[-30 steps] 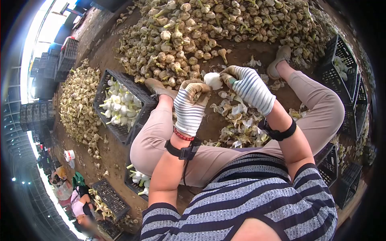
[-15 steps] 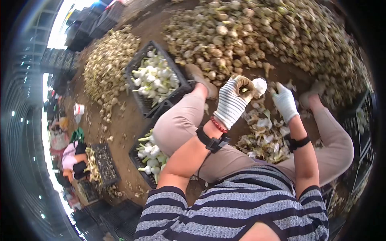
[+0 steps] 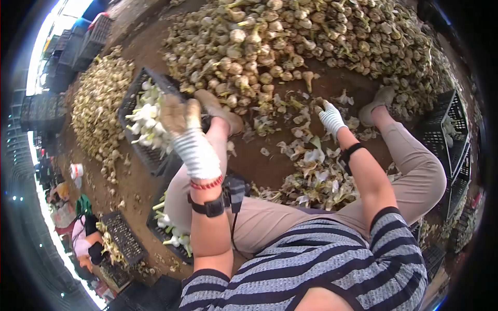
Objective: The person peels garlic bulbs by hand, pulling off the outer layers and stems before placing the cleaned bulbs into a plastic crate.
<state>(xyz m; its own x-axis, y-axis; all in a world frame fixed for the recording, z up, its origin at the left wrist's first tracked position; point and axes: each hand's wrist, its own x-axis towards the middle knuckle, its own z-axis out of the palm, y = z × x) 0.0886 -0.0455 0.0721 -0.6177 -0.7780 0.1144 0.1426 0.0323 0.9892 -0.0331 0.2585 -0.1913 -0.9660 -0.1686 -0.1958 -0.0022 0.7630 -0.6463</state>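
Smooth, round, long-stemmed white garlic bulbs (image 3: pixel 148 120) fill a black, slotted plastic crate (image 3: pixel 148 158) beside the left shoe (image 3: pixel 222 114), lying at mixed angles, their long axes crossing. At the crate's right edge the left hand (image 3: pixel 182 127), in a ribbed striped glove (image 3: pixel 197 158) with brown-stained fingers, reaches out, fingers straight and apart from the thumb, grip loosened. The right hand (image 3: pixel 329 116), also gloved, hangs over crinkled, papery skins (image 3: pixel 314 155) on the brown floor (image 3: pixel 264 160), fingers slightly bent; whether it grasps anything I cannot tell.
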